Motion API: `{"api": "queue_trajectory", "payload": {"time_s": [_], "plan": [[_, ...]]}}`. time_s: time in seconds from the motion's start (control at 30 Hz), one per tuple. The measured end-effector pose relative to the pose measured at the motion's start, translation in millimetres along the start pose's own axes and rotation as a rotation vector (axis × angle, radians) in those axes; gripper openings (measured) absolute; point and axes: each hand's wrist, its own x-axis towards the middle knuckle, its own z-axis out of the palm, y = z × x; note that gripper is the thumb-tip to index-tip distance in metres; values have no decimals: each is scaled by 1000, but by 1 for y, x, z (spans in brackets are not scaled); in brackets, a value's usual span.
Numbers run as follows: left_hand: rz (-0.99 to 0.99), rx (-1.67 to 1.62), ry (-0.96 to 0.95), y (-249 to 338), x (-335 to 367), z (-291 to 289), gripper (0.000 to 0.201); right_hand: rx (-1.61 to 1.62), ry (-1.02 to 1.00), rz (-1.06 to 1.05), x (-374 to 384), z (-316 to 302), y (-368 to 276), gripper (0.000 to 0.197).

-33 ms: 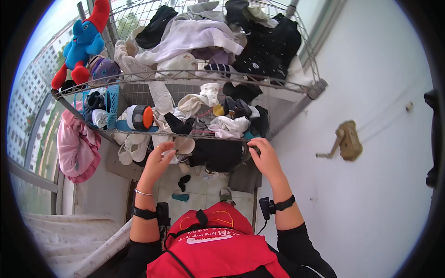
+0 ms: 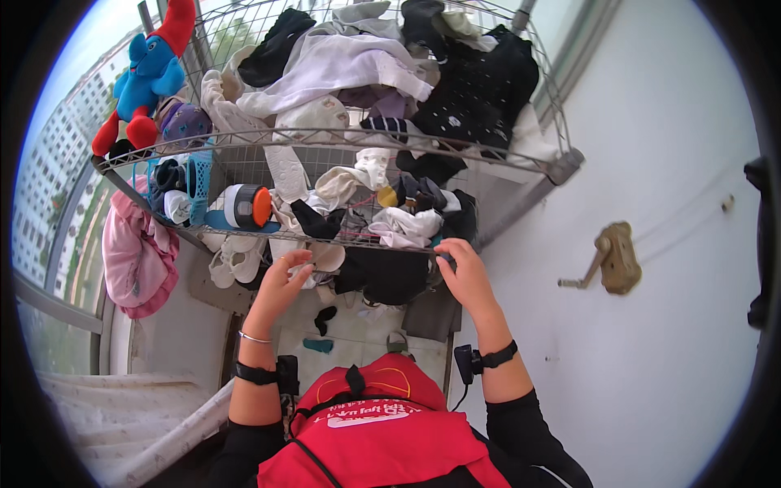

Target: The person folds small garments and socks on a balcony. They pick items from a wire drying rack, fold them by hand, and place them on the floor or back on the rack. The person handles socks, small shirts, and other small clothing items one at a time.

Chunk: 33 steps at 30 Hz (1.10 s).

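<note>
Both my hands are raised in front of the wire rack (image 2: 358, 238), just below the front edge of its middle shelf. My left hand (image 2: 285, 281) has its fingers bent toward the thumb, near a pair of white shoes. My right hand (image 2: 464, 272) curls in the same way near the shelf's right end. Something small and dark shows at the fingertips of each hand, too small to name. Black cloth (image 2: 382, 272) lies between and behind my hands, under the shelf. White and pale pink crumpled cloth (image 2: 404, 226) and a black sock (image 2: 316, 220) rest on the shelf above.
Clothes, including a black dotted garment (image 2: 480, 89), heap the top shelf. A blue and red plush toy (image 2: 150, 77) sits at the left, above a blue basket (image 2: 198, 187). A pink garment (image 2: 137, 252) hangs below. Dark and teal socks (image 2: 318, 345) lie on the floor. A crank handle (image 2: 620, 259) juts from the right wall.
The rack and wall have shifted slightly right and down in the picture. My hands keep nearly the same place and pose.
</note>
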Motion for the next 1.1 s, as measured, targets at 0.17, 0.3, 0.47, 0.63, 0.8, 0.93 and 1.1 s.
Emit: {"api": "queue_trajectory", "payload": {"time_s": [0.17,0.3,0.47,0.63,0.8,0.93,1.1], "plan": [[-75,80,-33,16,23,28,29,-74,73,-75,82,46,56,32],[-151,24,-25,27,22,45,30,-433,-90,-58,116,83,90,36],[-143,-61,27,37,5,55,32,-395,-249,100,132,64,88,29],[-150,-29,-14,43,-16,47,55,310,-66,7,108,18,14,28],[-64,-559,-9,46,-18,52,98,1076,-499,161,71,39,-51,43],[-5,-758,-9,41,-28,53,96,1216,-850,295,44,58,-75,34],[-224,-1221,148,30,-48,40,80,1305,-1074,556,26,70,-84,28]]}}
